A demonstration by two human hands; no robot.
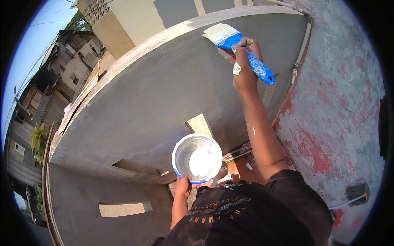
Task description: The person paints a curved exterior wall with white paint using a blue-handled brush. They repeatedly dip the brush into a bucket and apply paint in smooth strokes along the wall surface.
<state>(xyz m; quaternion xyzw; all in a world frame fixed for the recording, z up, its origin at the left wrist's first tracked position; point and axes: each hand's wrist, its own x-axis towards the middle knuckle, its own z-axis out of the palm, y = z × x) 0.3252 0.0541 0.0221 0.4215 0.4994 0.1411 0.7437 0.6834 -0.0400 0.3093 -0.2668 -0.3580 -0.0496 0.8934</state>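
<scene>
My right hand [243, 61] is closed round the blue handle of a wide paintbrush [230, 37], raised near the top of a grey wall [156, 90]. White paint coats the bristles, which point up and left by the wall's upper edge; I cannot tell if they touch it. White specks mark the handle, my hand and forearm. Lower down, my left hand [182, 185] grips the rim of a white paint bucket [176, 158] with a blue edge. Bright white paint shows inside it. The fingers under the bucket are partly hidden.
Narrow slots [125, 209] pierce the grey wall, which bends round at the left. A pale pipe [304, 39] runs down its right end. Beside it stands a peeling red and grey wall [336, 106], with a dark-bristled brush [358, 194] at lower right. Houses [67, 76] lie beyond.
</scene>
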